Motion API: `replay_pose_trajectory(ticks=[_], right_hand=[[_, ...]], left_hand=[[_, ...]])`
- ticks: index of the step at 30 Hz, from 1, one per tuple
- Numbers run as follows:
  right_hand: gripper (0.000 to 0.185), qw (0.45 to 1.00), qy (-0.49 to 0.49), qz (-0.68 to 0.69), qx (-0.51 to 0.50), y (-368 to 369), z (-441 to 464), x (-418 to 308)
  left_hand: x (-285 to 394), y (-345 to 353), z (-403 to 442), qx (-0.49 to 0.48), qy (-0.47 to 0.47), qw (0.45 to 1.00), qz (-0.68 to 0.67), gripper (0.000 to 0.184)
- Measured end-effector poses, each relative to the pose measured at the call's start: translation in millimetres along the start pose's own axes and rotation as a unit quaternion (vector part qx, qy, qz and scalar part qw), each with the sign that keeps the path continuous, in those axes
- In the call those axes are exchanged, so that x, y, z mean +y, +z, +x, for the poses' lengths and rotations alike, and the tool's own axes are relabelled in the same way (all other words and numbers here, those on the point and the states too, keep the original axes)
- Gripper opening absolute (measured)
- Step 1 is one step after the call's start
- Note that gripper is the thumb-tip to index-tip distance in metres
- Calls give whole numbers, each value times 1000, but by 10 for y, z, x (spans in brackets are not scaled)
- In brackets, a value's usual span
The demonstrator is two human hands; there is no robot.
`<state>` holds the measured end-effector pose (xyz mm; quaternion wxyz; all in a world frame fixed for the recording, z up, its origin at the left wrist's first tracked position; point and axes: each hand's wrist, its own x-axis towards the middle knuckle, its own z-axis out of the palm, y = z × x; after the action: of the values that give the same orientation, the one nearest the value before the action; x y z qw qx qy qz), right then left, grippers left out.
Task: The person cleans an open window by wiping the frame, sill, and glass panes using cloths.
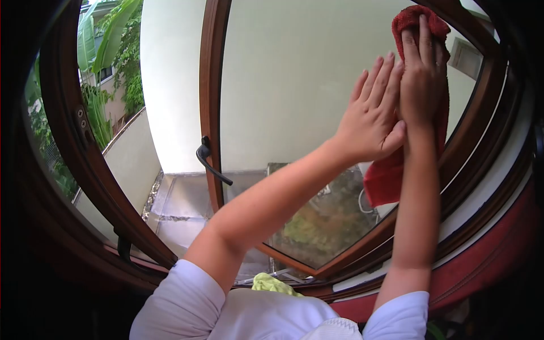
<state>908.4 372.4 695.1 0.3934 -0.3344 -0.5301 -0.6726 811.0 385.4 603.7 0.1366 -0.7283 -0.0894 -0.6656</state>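
My right hand [420, 85] presses a red cloth [382, 178] against the glass pane [294, 85] near its upper right. The cloth bunches around the fingertips and hangs down behind the wrist. Close beside it, my left hand [374, 110] is open with its fingers stretched out, its thumb by the right wrist. It holds nothing; whether its palm touches the glass is hidden. The pane sits in a brown window frame [211, 73], which has a black handle [212, 161] on its left side.
A second brown frame [85, 124] curves down the left, with plants [105, 62] and a low wall [130, 150] outside. Below the pane lies a yellow-green cloth [272, 283]. A red padded edge [470, 283] runs along the lower right.
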Motion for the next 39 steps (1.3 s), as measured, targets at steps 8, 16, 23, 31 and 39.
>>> replay_pose_trajectory(ticks=[8, 16, 23, 31, 39], right_hand=[[47, 990, 98, -93, 41, 0, 89, 77], [23, 968, -135, 201, -60, 188, -290, -1005], [25, 998, -26, 41, -49, 315, 536, -711], [40, 909, -184, 369, -54, 756, -1044, -2777], [21, 944, -149, 266, -125, 672, -496, -2639]], left_hand=[[-191, -144, -102, -23, -39, 991, 127, 72], [-357, -531, -899, 40, -190, 960, 200, 79], [-475, -1012, -1232, 9, -249, 913, 324, 71], [-630, -1557, -1975, -47, -322, 845, 425, 25], [-576, -1805, -2044, -127, -274, 899, 317, 30]])
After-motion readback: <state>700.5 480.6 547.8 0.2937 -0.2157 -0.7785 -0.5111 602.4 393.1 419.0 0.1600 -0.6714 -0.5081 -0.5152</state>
